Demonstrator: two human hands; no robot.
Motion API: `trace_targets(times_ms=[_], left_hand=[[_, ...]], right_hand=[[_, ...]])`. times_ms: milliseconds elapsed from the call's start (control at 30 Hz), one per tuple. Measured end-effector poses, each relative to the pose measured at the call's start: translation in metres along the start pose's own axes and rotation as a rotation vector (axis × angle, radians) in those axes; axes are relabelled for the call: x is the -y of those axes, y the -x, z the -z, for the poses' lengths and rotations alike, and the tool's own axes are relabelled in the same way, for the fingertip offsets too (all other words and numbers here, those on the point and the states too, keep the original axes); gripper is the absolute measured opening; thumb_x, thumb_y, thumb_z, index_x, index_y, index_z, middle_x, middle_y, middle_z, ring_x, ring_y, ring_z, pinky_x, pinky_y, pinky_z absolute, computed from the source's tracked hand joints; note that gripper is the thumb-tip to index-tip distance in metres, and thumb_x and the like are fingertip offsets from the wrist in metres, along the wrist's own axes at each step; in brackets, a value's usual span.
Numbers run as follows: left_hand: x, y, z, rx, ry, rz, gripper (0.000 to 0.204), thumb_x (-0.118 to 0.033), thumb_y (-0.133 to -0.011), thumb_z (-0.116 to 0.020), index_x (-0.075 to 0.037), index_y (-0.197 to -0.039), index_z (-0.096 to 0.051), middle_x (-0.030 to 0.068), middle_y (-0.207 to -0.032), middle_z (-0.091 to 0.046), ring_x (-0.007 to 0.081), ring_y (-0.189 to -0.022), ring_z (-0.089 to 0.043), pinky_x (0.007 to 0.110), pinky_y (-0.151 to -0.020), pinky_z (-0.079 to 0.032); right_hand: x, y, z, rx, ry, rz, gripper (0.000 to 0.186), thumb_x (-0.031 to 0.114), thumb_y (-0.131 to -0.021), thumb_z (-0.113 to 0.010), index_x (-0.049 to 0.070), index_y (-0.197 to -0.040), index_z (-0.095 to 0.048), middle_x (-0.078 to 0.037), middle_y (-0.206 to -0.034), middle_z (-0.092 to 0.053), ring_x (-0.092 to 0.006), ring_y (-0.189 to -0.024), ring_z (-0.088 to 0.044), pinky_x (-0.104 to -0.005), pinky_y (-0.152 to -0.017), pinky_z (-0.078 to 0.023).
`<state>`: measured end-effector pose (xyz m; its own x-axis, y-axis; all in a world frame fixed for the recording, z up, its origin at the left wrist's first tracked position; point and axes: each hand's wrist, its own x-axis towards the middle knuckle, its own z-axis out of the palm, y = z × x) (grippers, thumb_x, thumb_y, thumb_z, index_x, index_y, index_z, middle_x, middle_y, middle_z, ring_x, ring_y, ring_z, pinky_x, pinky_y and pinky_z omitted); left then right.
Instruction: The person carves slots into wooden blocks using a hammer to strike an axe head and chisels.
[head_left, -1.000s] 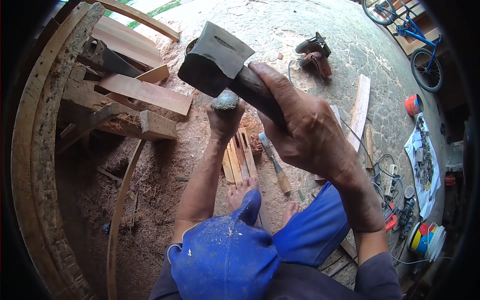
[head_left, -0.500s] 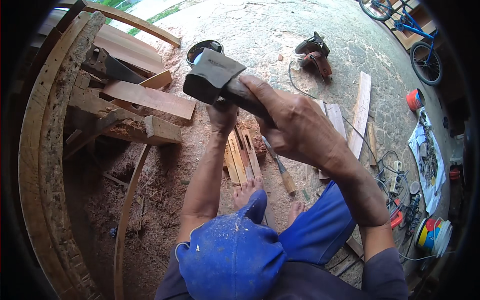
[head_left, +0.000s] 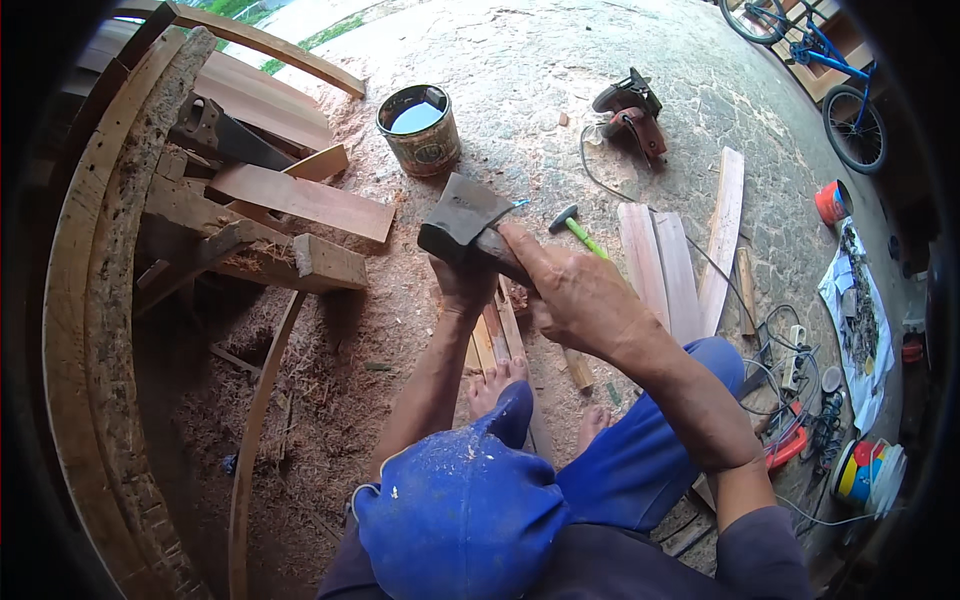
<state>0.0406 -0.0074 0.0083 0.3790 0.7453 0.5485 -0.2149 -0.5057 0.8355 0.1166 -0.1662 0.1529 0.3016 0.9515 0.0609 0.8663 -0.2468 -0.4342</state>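
My right hand (head_left: 585, 300) is closed round the wooden handle of an axe (head_left: 462, 222), whose broad dark metal head is raised over the work. Directly below that head, my left hand (head_left: 462, 288) is closed in a fist; the axe head hides most of what it grips. Slotted wooden pieces (head_left: 496, 335) lie on the ground beneath my hands, with my bare left foot (head_left: 498, 385) resting on them. To their right a chisel (head_left: 577, 370) shows its wooden handle, the rest covered by my right hand. Beyond my hands lies a hammer (head_left: 583, 238) with a green handle.
A stained bucket (head_left: 420, 140) stands ahead, and a corded power tool (head_left: 636, 120) lies farther right. Heavy timbers and a handsaw (head_left: 225, 133) fill the left. Planks (head_left: 660, 262), cables (head_left: 790, 350) and a colourful bucket (head_left: 866, 475) are on the right. Shavings cover the ground.
The axe and my right hand have come down and nearer to me, uncovering the bucket and the green-handled hammer. My left hand has also lowered and shifted slightly right.
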Motion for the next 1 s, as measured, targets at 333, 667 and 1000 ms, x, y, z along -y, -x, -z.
trace_targets(times_ms=[333, 667, 1000], left_hand=[[0.039, -0.025, 0.008, 0.070, 0.077, 0.123, 0.017, -0.013, -0.086, -0.077, -0.001, -0.088, -0.067, 0.0049, -0.078, -0.070, 0.0163, -0.070, -0.068, 0.035, -0.071, -0.054], [0.025, -0.018, 0.011, 0.166, 0.144, 0.126, 0.026, -0.020, -0.095, -0.070, -0.004, -0.115, -0.065, 0.0057, -0.108, -0.069, 0.0170, -0.102, -0.066, 0.036, -0.088, -0.054], [0.007, -0.021, 0.000, 0.047, 0.063, 0.043, 0.020, -0.019, -0.087, -0.079, -0.004, -0.089, -0.065, 0.0028, -0.079, -0.068, 0.0173, -0.074, -0.066, 0.035, -0.074, -0.050]], right_hand=[[0.041, -0.035, 0.089, -0.648, -0.196, 0.335, 0.062, -0.001, -0.086, -0.064, 0.007, -0.144, -0.043, -0.020, -0.086, -0.070, -0.0333, -0.075, -0.073, -0.0423, -0.068, -0.060], [0.014, -0.001, 0.025, 0.060, -0.047, 0.012, 0.073, 0.005, -0.083, -0.064, 0.007, -0.151, -0.037, -0.025, -0.095, -0.069, -0.0414, -0.086, -0.071, -0.0489, -0.078, -0.058], [0.034, -0.033, 0.077, -0.638, -0.176, 0.277, 0.060, 0.001, -0.087, -0.066, 0.005, -0.142, -0.043, -0.019, -0.086, -0.069, -0.0308, -0.073, -0.074, -0.0404, -0.067, -0.062]])
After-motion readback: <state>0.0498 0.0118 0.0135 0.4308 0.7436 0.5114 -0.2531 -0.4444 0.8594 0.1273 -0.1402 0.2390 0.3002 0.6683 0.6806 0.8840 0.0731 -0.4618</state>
